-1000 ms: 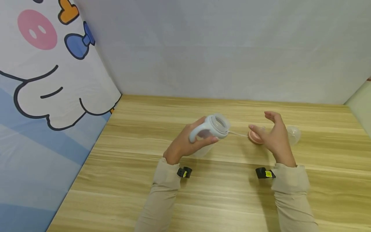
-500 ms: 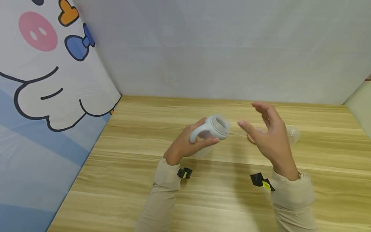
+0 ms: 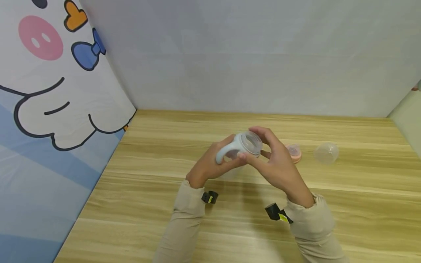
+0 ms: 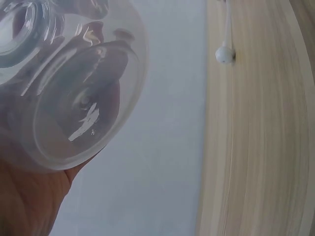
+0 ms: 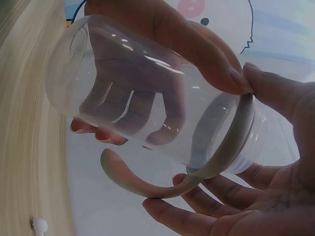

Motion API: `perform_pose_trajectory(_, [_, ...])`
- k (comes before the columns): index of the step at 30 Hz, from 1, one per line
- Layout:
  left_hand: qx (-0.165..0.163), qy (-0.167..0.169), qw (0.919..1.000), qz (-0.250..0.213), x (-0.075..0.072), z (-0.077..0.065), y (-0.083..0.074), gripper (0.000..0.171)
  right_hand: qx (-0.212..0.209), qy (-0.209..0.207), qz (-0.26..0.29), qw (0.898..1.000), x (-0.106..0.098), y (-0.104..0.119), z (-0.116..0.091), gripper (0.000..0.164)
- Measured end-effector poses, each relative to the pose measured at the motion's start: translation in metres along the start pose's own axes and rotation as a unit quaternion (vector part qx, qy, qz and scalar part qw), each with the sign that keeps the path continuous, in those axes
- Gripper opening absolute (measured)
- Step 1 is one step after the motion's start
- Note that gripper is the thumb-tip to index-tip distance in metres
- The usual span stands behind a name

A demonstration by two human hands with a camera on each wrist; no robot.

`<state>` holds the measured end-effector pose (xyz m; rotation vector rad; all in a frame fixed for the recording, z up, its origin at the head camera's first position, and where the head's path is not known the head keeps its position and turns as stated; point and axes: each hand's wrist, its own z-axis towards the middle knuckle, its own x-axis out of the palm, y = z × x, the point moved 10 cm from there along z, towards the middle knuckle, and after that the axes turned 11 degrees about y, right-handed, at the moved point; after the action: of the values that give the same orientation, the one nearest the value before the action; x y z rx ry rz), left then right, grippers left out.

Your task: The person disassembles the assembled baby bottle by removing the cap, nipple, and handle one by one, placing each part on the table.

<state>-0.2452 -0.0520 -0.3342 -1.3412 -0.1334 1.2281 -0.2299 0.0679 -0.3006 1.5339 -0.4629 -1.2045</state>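
Note:
A clear baby bottle [image 5: 133, 54] with an uncovered mouth is tilted over the table, mouth toward the right. My left hand [image 3: 208, 160] grips its body, the palm and fingers showing through the wall in the right wrist view. Round the neck sits a pale blue handle ring [image 5: 238, 130] with a curved handle. On that ring my right hand [image 3: 279, 168] has its thumb at the near side and its fingers round the far side. The left wrist view shows the bottle's round base [image 4: 83, 103] close up.
To the right on the table lies a pink collar [image 3: 297, 157] with a clear nipple, and past it a clear dome cap [image 3: 326, 153]. A white straw weight [image 4: 225, 54] on a thin tube also lies there. A pale cloth wall [image 3: 246, 73] rises behind.
My right hand has come left from beside the pink collar to the bottle's handle ring and taken hold of it. The left hand and bottle have barely moved.

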Motion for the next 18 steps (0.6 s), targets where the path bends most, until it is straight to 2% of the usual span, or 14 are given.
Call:
perform_pose_trajectory(12, [-0.004, 0.003, 0.9997, 0.024, 0.0031, 0.004, -0.0006, 0.035, 0.003, -0.004, -0.01, 1.0, -0.0043, -0.005, 0.0, 0.068])
perform_pose_trajectory(18, [0.001, 0.005, 0.9997, 0.024, 0.0056, 0.0051, -0.0011, 0.035, -0.014, -0.015, -0.001, 1.0, -0.0065, -0.0035, -0.0003, 0.066])
